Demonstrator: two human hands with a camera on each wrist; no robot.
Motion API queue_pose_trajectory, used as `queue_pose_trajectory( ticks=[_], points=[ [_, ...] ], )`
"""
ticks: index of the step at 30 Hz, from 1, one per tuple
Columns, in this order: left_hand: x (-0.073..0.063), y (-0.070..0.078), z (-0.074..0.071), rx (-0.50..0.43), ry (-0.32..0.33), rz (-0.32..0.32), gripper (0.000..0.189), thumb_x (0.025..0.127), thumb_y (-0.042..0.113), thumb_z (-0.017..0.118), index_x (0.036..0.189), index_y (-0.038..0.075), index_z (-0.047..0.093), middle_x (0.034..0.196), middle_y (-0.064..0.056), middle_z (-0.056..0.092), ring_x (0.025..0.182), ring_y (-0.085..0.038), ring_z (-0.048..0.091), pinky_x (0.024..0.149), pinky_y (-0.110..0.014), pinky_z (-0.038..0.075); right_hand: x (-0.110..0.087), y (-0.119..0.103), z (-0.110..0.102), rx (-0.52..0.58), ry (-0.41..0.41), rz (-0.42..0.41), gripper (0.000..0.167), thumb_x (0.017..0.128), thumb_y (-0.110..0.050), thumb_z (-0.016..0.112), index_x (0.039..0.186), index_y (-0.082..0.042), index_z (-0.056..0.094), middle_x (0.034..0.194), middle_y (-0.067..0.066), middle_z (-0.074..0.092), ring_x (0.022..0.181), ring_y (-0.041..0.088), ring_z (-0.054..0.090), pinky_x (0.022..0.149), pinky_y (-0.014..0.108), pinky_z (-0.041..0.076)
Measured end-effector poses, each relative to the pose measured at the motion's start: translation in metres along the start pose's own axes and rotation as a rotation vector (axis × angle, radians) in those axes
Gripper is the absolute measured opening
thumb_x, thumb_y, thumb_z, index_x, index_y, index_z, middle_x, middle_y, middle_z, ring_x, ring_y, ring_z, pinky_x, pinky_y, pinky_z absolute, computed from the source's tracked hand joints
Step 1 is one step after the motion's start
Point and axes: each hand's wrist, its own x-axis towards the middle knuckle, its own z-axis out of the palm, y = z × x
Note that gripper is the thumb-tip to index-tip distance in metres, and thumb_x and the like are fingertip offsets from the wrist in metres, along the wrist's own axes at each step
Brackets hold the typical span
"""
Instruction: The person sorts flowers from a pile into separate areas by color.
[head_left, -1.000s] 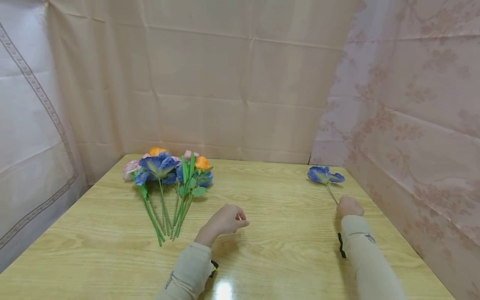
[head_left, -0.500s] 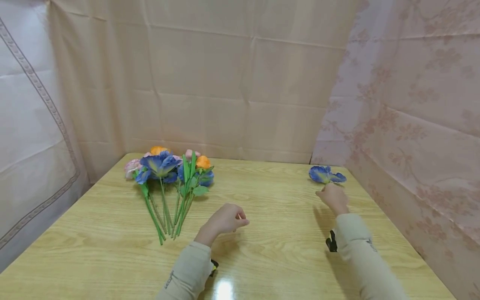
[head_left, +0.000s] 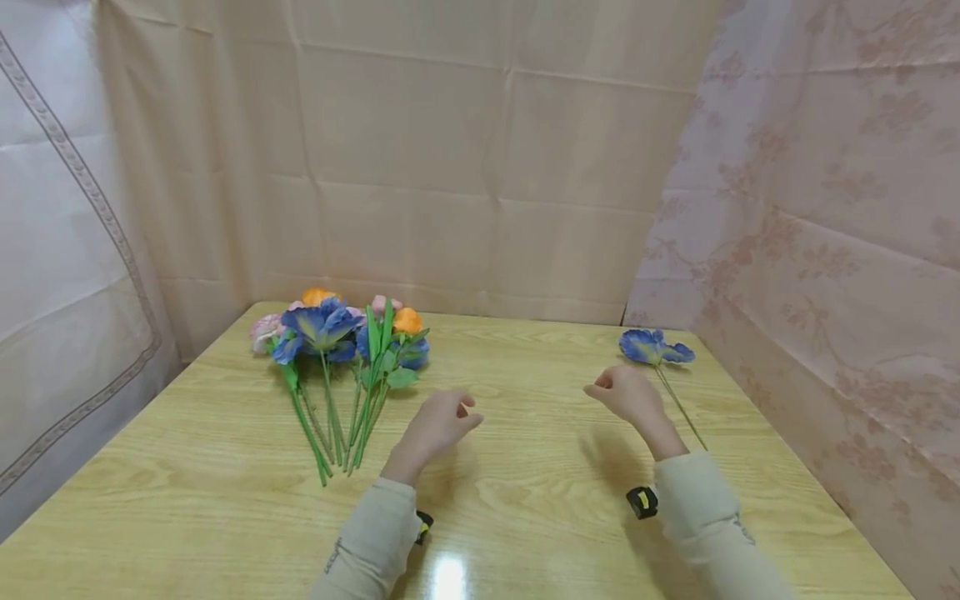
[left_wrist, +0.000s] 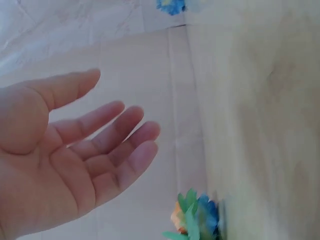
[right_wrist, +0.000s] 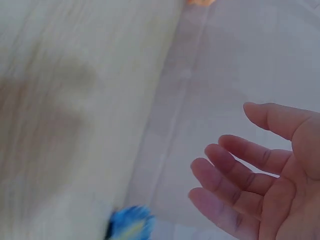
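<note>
My left hand (head_left: 437, 427) hovers above the middle of the table, to the right of a bunch of artificial flowers. Its palm is bare in the left wrist view, with thumb and fingers apart and loosely bent. My right hand (head_left: 628, 398) is over the table at the right, just left of a single blue flower (head_left: 651, 347) that lies with its thin stem pointing toward me. In the right wrist view, that palm too holds nothing, its fingers relaxed. The bunch has blue flowers (head_left: 322, 327), orange flowers (head_left: 407, 321) and a pale pink flower (head_left: 265, 332).
The wooden table (head_left: 510, 533) has a beige curtain (head_left: 465, 167) behind its far edge. A patterned pink cloth (head_left: 840, 275) hangs along the right side and a white cloth (head_left: 60, 275) along the left. Green stems (head_left: 311, 433) of the bunch point toward me.
My right hand has let go of the blue flower's stem, risen and moved left, leaving the flower lying on the table. My left hand has shifted slightly left and up.
</note>
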Motion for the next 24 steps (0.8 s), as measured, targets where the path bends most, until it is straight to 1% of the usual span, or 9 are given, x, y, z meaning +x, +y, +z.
queue_pose_trajectory(
  ticks=[3,7,12,15,18,19,21,22,24],
  points=[
    [0.001,-0.002,-0.009,-0.018,0.082,-0.037,0.03,0.086,0.021,0.06,0.107,-0.001,0.058,0.091,-0.012,0.06,0.083,-0.024,0.057,0.069,-0.036,0.047,-0.005,-0.013,-0.002,-0.004,0.006,-0.035,0.029,0.085,-0.027,0.059,0.091,0.001,0.065,0.085,0.01,0.063,0.072,0.023,0.057,0.058,0.037,0.045],
    [0.002,-0.007,-0.025,-0.033,0.188,-0.058,0.029,0.086,0.017,0.06,0.105,-0.005,0.059,0.092,-0.015,0.061,0.085,-0.027,0.057,0.071,-0.039,0.046,-0.01,-0.029,-0.002,-0.009,0.005,-0.063,0.029,0.085,-0.029,0.059,0.091,-0.001,0.065,0.085,0.009,0.063,0.073,0.022,0.058,0.057,0.036,0.045],
    [0.001,-0.02,-0.043,-0.001,0.292,-0.114,0.025,0.084,0.012,0.061,0.1,-0.007,0.061,0.088,-0.016,0.061,0.082,-0.029,0.058,0.069,-0.04,0.046,-0.014,-0.042,-0.001,-0.015,-0.015,-0.071,0.028,0.085,-0.031,0.059,0.091,-0.004,0.065,0.084,0.006,0.063,0.072,0.02,0.058,0.056,0.035,0.045],
    [0.002,-0.035,-0.051,0.008,0.316,-0.164,0.025,0.083,0.008,0.059,0.101,-0.009,0.06,0.087,-0.017,0.061,0.082,-0.03,0.058,0.07,-0.041,0.046,-0.016,-0.046,-0.001,-0.019,-0.013,-0.076,0.028,0.084,-0.031,0.06,0.091,-0.003,0.064,0.083,0.006,0.062,0.071,0.02,0.057,0.056,0.035,0.045],
    [0.003,-0.048,-0.056,0.009,0.314,-0.232,0.023,0.083,0.007,0.058,0.099,-0.009,0.06,0.086,-0.018,0.06,0.08,-0.031,0.057,0.068,-0.041,0.045,-0.018,-0.05,0.0,-0.021,-0.009,-0.082,0.028,0.084,-0.031,0.06,0.09,-0.004,0.065,0.081,0.005,0.062,0.07,0.019,0.057,0.056,0.034,0.045],
    [0.003,-0.051,-0.056,0.012,0.31,-0.26,0.018,0.083,0.007,0.057,0.092,-0.009,0.06,0.078,-0.017,0.057,0.073,-0.029,0.055,0.064,-0.039,0.044,-0.018,-0.052,0.001,-0.018,-0.01,-0.086,0.028,0.084,-0.031,0.06,0.09,-0.004,0.065,0.08,0.005,0.062,0.069,0.018,0.057,0.055,0.033,0.044],
    [0.002,-0.057,-0.057,0.046,0.328,-0.286,0.016,0.083,0.007,0.058,0.088,-0.008,0.061,0.079,-0.018,0.059,0.072,-0.029,0.056,0.062,-0.039,0.045,-0.019,-0.054,0.001,-0.015,-0.013,-0.089,0.027,0.083,-0.03,0.06,0.089,-0.004,0.065,0.079,0.004,0.062,0.068,0.017,0.056,0.055,0.033,0.044],
    [0.002,-0.059,-0.057,0.057,0.328,-0.302,0.014,0.083,0.006,0.057,0.078,-0.007,0.059,0.07,-0.015,0.055,0.062,-0.025,0.052,0.056,-0.036,0.042,-0.02,-0.055,0.001,-0.012,-0.014,-0.088,0.027,0.083,-0.031,0.061,0.089,-0.005,0.065,0.079,0.003,0.062,0.067,0.017,0.056,0.054,0.032,0.043],
    [0.0,-0.064,-0.057,0.073,0.327,-0.326,0.021,0.082,0.002,0.055,0.062,-0.001,0.049,0.058,-0.011,0.044,0.052,-0.021,0.041,0.049,-0.033,0.035,-0.021,-0.057,0.001,-0.006,-0.021,-0.089,0.027,0.083,-0.031,0.061,0.089,-0.005,0.065,0.078,0.003,0.061,0.066,0.016,0.055,0.053,0.032,0.043]
  ],
)
